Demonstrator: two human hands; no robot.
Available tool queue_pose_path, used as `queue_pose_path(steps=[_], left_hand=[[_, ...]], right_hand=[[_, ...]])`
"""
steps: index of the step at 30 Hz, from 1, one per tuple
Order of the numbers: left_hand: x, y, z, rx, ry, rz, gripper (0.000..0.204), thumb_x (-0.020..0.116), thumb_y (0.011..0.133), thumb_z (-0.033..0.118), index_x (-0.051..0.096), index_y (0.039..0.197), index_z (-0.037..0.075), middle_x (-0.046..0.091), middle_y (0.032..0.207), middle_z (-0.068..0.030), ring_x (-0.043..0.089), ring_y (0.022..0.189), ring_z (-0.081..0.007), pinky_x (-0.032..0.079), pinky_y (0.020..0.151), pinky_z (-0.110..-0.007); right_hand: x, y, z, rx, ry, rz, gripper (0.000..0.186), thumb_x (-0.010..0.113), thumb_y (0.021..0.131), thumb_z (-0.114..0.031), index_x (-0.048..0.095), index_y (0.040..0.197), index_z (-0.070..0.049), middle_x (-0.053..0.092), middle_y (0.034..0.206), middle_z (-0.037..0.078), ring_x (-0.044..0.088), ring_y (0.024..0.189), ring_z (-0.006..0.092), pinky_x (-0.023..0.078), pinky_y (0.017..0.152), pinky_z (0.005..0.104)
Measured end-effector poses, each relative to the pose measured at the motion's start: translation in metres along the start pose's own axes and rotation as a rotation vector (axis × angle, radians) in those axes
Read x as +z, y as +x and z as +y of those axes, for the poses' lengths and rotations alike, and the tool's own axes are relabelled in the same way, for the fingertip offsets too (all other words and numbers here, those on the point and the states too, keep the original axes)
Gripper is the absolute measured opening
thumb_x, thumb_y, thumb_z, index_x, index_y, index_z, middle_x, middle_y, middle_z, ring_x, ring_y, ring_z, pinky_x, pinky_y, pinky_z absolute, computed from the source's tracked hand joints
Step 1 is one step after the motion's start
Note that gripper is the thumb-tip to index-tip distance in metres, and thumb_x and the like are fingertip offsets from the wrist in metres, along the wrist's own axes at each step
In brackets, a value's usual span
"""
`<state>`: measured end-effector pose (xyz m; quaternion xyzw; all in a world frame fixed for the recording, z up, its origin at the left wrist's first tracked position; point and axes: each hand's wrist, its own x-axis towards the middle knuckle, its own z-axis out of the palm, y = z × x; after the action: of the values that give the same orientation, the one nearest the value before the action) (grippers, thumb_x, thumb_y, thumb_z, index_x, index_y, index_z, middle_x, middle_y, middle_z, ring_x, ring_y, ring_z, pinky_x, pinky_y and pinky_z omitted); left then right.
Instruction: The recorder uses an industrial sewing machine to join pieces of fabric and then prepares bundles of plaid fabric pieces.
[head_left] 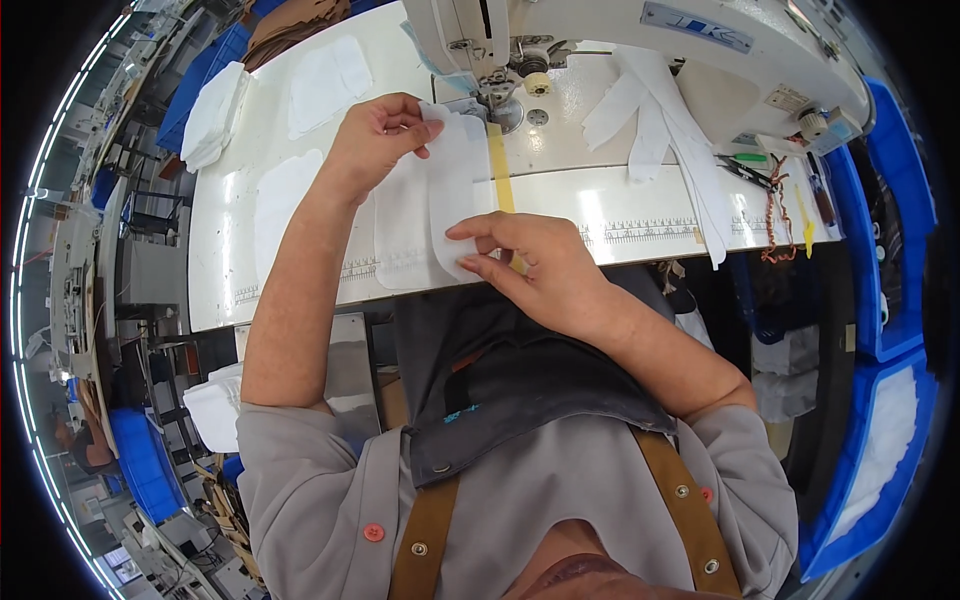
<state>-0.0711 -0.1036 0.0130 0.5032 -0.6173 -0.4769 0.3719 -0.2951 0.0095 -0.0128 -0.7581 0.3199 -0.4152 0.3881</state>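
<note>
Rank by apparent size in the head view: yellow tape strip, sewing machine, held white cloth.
1. Sewing machine
2. Held white cloth
3. Yellow tape strip, judging only its visible part

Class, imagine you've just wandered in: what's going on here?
A person at a sewing machine has both hands on a thin white piece. The left hand pinches its far end near the needle area; the right hand's fingertips are at its near end. More white pieces lie to the left on the table, and white strips to the right.
</note>
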Motion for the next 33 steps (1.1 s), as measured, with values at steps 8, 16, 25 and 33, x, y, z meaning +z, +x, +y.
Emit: queue_pose_path(steps=[8, 16, 25, 33], left_hand=[[0.022, 0.029, -0.025, 0.025, 0.439, 0.051, 0.025, 0.081, 0.081, 0.02, 0.072, 0.089, -0.002, 0.062, 0.073, 0.0, 0.051, 0.067, -0.0084, 0.044, 0.062, -0.026], [0.03, 0.027, -0.039, 0.036, 0.43, 0.097, 0.023, 0.08, 0.082, 0.019, 0.071, 0.089, -0.001, 0.06, 0.07, 0.0008, 0.05, 0.067, -0.0073, 0.044, 0.061, -0.026], [0.028, 0.026, -0.032, 0.061, 0.462, 0.121, 0.022, 0.077, 0.083, 0.019, 0.071, 0.092, 0.0, 0.065, 0.073, -0.0019, 0.052, 0.063, -0.0096, 0.046, 0.059, -0.028], [0.026, 0.027, -0.03, 0.27, 0.529, 0.142, 0.02, 0.075, 0.085, 0.014, 0.071, 0.097, -0.002, 0.071, 0.083, -0.0077, 0.058, 0.064, -0.0135, 0.05, 0.064, -0.029]], right_hand=[[0.005, 0.005, 0.034, -0.336, -0.445, 0.088, 0.031, 0.074, 0.073, -0.005, 0.073, 0.104, -0.011, 0.068, 0.085, 0.002, 0.064, 0.082, 0.0193, 0.049, 0.069, 0.0353], [0.002, 0.003, 0.037, -0.238, -0.499, 0.049, 0.032, 0.079, 0.071, -0.005, 0.076, 0.102, -0.013, 0.066, 0.098, 0.003, 0.063, 0.084, 0.0211, 0.052, 0.067, 0.033], [0.004, 0.008, 0.04, -0.307, -0.469, 0.078, 0.027, 0.067, 0.074, -0.009, 0.073, 0.1, -0.011, 0.069, 0.106, 0.005, 0.067, 0.098, 0.0225, 0.056, 0.078, 0.0335], [0.007, 0.018, 0.036, -0.356, -0.49, 0.121, 0.027, 0.067, 0.074, -0.011, 0.074, 0.099, -0.011, 0.07, 0.105, 0.005, 0.068, 0.098, 0.0225, 0.056, 0.077, 0.0332]])
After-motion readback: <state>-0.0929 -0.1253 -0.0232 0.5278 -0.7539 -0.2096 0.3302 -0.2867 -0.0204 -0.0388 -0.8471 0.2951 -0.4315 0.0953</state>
